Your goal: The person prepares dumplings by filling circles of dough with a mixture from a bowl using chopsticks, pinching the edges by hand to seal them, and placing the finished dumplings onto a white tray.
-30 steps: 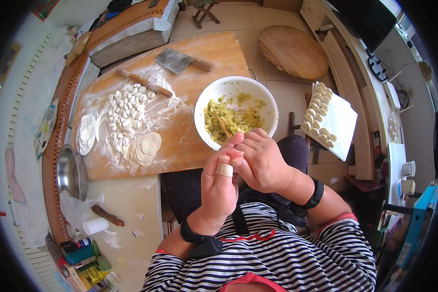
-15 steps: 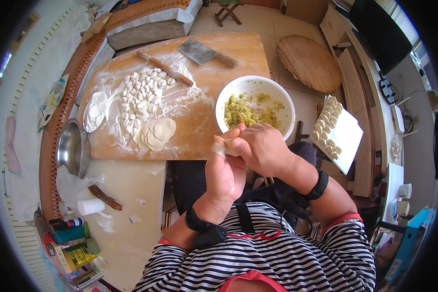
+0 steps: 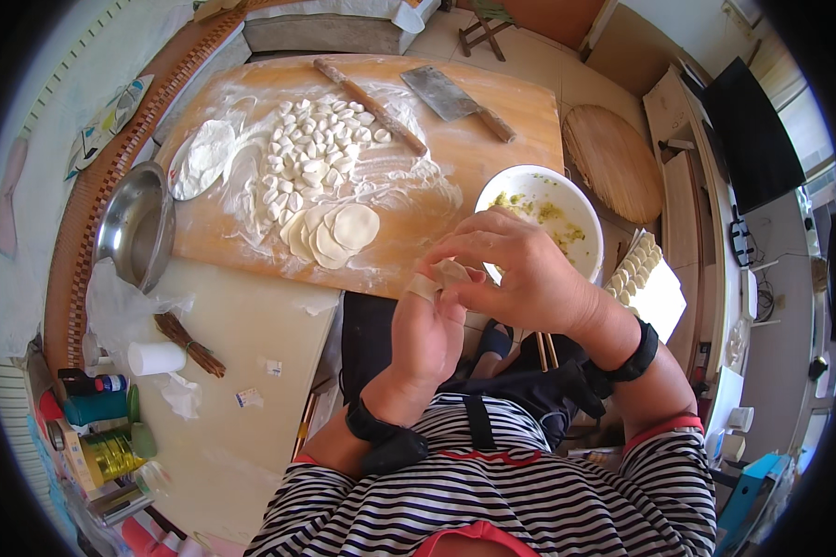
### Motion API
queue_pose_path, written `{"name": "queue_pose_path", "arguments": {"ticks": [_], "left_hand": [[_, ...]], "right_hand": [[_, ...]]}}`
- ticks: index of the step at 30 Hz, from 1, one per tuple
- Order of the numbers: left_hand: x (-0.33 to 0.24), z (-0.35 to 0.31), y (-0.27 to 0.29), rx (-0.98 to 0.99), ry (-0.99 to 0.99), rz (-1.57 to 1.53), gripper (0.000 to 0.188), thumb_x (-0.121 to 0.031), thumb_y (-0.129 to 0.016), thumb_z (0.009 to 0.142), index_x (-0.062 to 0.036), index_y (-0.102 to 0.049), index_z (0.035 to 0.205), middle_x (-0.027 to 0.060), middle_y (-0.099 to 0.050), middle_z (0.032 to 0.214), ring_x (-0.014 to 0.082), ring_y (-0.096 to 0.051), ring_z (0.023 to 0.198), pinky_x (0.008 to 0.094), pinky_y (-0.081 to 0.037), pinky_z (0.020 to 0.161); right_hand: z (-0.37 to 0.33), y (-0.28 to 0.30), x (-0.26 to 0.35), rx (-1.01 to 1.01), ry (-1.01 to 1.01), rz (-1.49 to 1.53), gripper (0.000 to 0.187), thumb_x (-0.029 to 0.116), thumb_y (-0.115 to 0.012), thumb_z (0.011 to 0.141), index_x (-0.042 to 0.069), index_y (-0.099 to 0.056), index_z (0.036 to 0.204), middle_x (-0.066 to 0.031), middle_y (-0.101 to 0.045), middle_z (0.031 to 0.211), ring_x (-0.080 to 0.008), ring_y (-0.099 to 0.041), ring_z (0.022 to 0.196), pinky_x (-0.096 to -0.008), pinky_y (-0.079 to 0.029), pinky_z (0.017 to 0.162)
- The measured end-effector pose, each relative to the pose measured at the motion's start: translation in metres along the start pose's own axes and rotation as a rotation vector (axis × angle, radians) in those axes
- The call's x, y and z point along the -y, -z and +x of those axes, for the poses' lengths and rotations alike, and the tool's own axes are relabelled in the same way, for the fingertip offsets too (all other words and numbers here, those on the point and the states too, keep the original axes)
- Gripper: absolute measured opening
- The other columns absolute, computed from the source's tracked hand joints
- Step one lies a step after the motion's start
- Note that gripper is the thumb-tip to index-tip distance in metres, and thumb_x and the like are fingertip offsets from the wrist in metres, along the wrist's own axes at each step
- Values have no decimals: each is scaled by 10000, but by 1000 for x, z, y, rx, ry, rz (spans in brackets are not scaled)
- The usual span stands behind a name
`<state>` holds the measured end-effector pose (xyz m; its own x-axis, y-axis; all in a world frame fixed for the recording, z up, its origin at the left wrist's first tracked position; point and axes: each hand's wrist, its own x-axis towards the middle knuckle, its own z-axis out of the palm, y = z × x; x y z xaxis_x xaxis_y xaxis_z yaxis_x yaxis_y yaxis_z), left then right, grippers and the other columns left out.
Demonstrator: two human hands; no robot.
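Note:
In front of the bowl, my left hand [image 3: 424,334] cups a pale dumpling [image 3: 450,273], its fingers curled under and round the dough. My right hand [image 3: 532,269] arches over from the right, with thumb and fingers closed on the dumpling's edge. Its filling, if any, is hidden. Two chopstick ends [image 3: 547,351] stick out below my right hand; whether that hand grips them is hidden. Just beyond the hands is a white bowl [image 3: 593,213] with green-yellow filling [image 3: 548,212], partly covered by my right hand. Round dough wrappers [image 3: 355,228] lie overlapping on the floured wooden board [image 3: 474,79].
Several dough pieces [image 3: 311,148], a rolling pin [image 3: 372,107], a cleaver [image 3: 441,93] and a flour dish [image 3: 204,160] are on the board. A metal basin [image 3: 139,223] stands left. At right, shaped dumplings [image 3: 633,269] sit in rows on a white tray [image 3: 664,302].
The view has shifted, so the board and bowl appear farther right. My right hand's fingers have risen and arched over the dumpling, which both hands still hold.

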<state>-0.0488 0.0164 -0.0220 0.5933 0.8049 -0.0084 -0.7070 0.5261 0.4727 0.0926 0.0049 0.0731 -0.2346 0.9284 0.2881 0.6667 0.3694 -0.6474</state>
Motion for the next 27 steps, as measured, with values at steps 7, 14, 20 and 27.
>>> {"name": "queue_pose_path", "arguments": {"ticks": [7,14,20,27], "left_hand": [[-26,7,14,-235,-58,-71,576,-473,-287,1037,-39,-428,1388,44,-563,1216,160,-522,1107,326,-401,954],[-11,39,126,-206,-686,1115,257,-246,-451,1004,-25,-574,1053,113,-603,954,247,-580,874,350,-458,764],[-9,43,125,-153,-689,1385,98,-119,-553,912,-28,-586,932,168,-603,814,381,-581,736,426,-485,646],[-12,41,131,-164,-672,1419,117,-111,-522,926,-16,-589,934,177,-603,817,378,-587,736,412,-476,655]], "right_hand": [[39,-37,-14,92,-180,-168,148,118,-679,801,38,-703,924,-116,-682,850,-261,-653,764,-345,-518,708],[120,-84,-77,-65,-510,-132,188,171,-631,841,25,-677,950,-177,-679,847,-333,-658,793,-394,-514,738],[134,-130,-135,-28,-749,-287,215,233,-551,858,82,-671,954,-175,-687,947,-369,-644,930,-453,-502,825],[151,-141,-125,-83,-693,-221,195,195,-545,867,109,-675,983,-168,-688,948,-369,-640,948,-452,-500,843]]}}
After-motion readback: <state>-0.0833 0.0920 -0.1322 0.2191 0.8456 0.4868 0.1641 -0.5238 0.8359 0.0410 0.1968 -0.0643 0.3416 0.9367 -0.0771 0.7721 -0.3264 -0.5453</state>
